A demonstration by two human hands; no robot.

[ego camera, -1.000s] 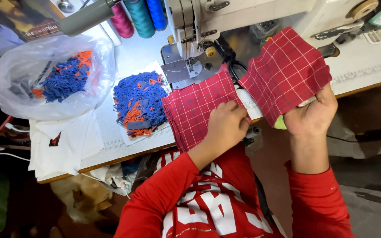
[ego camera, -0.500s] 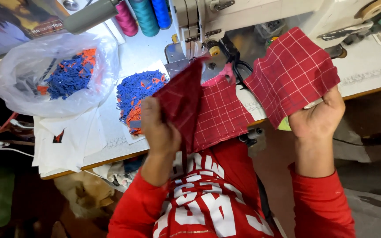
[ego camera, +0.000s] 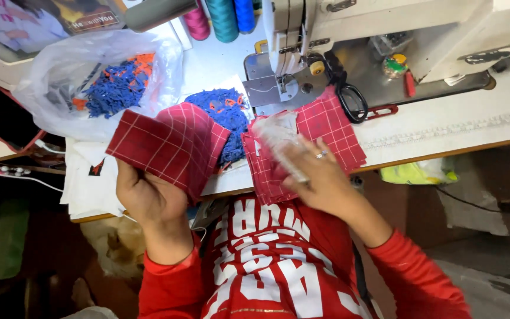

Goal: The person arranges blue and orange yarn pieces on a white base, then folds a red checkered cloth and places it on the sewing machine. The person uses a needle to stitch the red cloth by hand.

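Observation:
My left hand grips a folded piece of red checked fabric and holds it up over the left part of the table, in front of a heap of blue and orange scraps. My right hand lies flat on a stack of red checked fabric pieces at the table's front edge, just below the sewing machine's needle plate. A thin pale, see-through piece lies under its fingers. A ring shows on one finger.
A white sewing machine fills the back right, with black-handled scissors on its bed. Thread cones stand at the back. A clear plastic bag of blue and orange scraps lies at left, white cloth beneath it.
My left hand has carried its red checked piece away to the left. My right hand has come down from holding a piece up at the right and now presses on the stack.

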